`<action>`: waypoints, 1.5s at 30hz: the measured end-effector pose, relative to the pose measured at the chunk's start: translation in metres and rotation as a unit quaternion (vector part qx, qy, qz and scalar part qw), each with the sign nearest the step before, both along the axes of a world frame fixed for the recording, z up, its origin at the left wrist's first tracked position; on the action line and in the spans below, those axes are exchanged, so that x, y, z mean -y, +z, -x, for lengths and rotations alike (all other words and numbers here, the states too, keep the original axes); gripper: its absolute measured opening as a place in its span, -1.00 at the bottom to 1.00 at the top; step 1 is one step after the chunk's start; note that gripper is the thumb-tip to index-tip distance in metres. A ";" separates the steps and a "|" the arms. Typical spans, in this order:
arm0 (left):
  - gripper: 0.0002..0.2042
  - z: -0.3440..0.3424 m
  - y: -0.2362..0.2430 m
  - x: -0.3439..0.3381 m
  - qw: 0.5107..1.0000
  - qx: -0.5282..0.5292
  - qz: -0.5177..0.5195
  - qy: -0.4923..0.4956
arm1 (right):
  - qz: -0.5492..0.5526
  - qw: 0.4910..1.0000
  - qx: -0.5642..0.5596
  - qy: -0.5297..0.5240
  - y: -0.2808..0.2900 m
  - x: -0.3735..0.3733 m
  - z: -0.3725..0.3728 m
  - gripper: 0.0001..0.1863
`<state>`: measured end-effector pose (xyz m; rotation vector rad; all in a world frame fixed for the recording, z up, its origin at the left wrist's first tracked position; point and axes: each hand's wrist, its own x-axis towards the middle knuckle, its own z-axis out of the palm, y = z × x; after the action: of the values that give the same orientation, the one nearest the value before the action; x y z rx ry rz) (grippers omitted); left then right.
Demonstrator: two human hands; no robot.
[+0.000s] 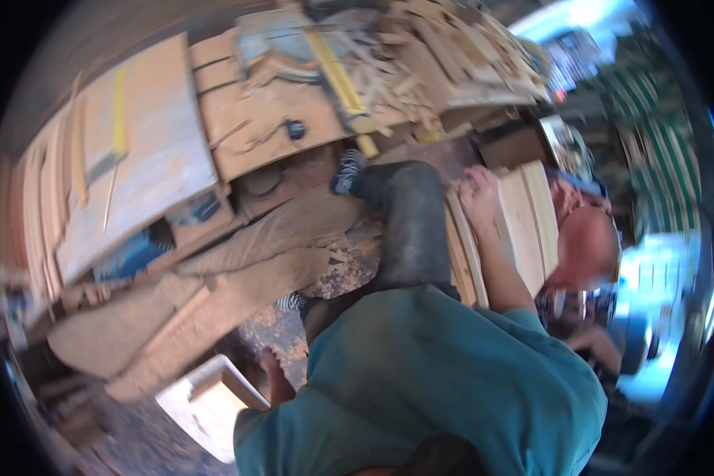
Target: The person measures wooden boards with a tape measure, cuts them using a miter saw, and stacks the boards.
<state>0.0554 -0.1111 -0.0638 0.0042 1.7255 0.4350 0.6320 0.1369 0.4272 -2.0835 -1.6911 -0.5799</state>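
Note:
My right hand is closed over the far end of several pale wooden boards. The boards lie side by side along my right side, and my forearm rests across them. My left hand hangs low at my left side, next to a white plastic bin. It is small and blurred, so its fingers cannot be made out; nothing shows in it. A piece of wood sits inside the bin.
Ahead stands a work table with a yellow rail and a black knob. Wood strips are heaped behind it. A grey-topped table is at left. Long brown slabs lie on the sawdust-strewn floor. Another person is at right, blurred.

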 end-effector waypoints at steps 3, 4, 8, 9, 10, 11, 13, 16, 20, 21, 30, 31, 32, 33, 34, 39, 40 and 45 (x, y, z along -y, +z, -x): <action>-0.63 -0.088 0.044 -0.111 0.968 0.189 -0.026 -0.163 | -0.107 0.990 -0.002 -0.097 0.029 0.032 -0.052 -0.78; -0.61 -0.109 0.062 -0.148 0.934 0.273 -0.001 -0.231 | -0.128 0.982 -0.006 -0.140 0.036 0.047 -0.072 -0.78; -0.72 -0.182 0.118 -0.274 0.774 0.245 -0.166 -0.559 | -0.190 0.912 -0.034 -0.362 0.031 0.151 -0.144 -0.73; -0.78 -0.194 0.129 -0.294 0.792 0.246 -0.227 -0.511 | -0.162 0.879 -0.053 -0.446 0.025 0.187 -0.158 -0.70; -0.84 -0.206 0.141 -0.312 0.803 0.246 -0.283 -0.463 | -0.130 0.836 -0.073 -0.529 0.019 0.222 -0.171 -0.67; -0.86 -0.217 0.155 -0.329 0.803 0.213 -0.329 -0.448 | -0.087 0.792 -0.071 -0.600 0.012 0.260 -0.177 -0.57; -0.89 -0.236 0.189 -0.363 0.809 0.121 -0.378 -0.434 | -0.007 0.686 -0.177 -0.705 -0.003 0.318 -0.184 -0.41; -0.89 -0.289 0.263 -0.387 0.731 0.000 -0.525 -0.436 | -0.015 0.679 -0.293 -0.673 -0.021 0.357 -0.177 -0.35; -0.82 -0.407 0.361 -0.391 0.593 0.106 -0.669 -0.434 | -0.079 0.633 -0.300 -0.709 -0.022 0.352 -0.150 -0.38; -0.80 -0.439 0.379 -0.391 0.569 0.122 -0.665 -0.467 | -0.099 0.633 -0.294 -0.710 -0.019 0.348 -0.144 -0.39; -0.32 -0.648 0.414 -0.390 0.537 0.235 -0.553 -0.592 | -0.481 0.494 -0.506 -0.518 -0.043 0.332 -0.065 -0.68; -0.31 -0.659 0.412 -0.390 0.542 0.261 -0.540 -0.589 | -0.457 0.524 -0.518 -0.498 -0.039 0.334 -0.061 -0.68; -0.32 -0.669 0.411 -0.389 0.556 0.287 -0.523 -0.579 | -0.429 0.544 -0.537 -0.482 -0.035 0.334 -0.058 -0.65; -0.33 -0.678 0.412 -0.388 0.570 0.300 -0.495 -0.584 | -0.407 0.542 -0.562 -0.475 -0.029 0.333 -0.057 -0.62; -0.35 -0.683 0.412 -0.386 0.577 0.304 -0.489 -0.580 | -0.373 0.526 -0.576 -0.502 -0.024 0.332 -0.056 -0.60; -0.46 -0.675 0.416 -0.373 0.592 0.289 -0.489 -0.571 | -0.367 0.532 -0.618 -0.447 -0.016 0.332 -0.067 -0.57; -0.47 -0.671 0.417 -0.371 0.596 0.300 -0.489 -0.563 | -0.394 0.551 -0.588 -0.441 -0.019 0.332 -0.074 -0.59; -0.54 -0.656 0.437 -0.368 0.620 0.312 -0.476 -0.540 | -0.358 0.542 -0.599 -0.468 -0.015 0.346 -0.093 -0.68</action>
<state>0.7118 0.2569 0.3735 1.4290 0.3941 0.3019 0.7247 -0.2089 0.4120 -1.6881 0.4864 0.0573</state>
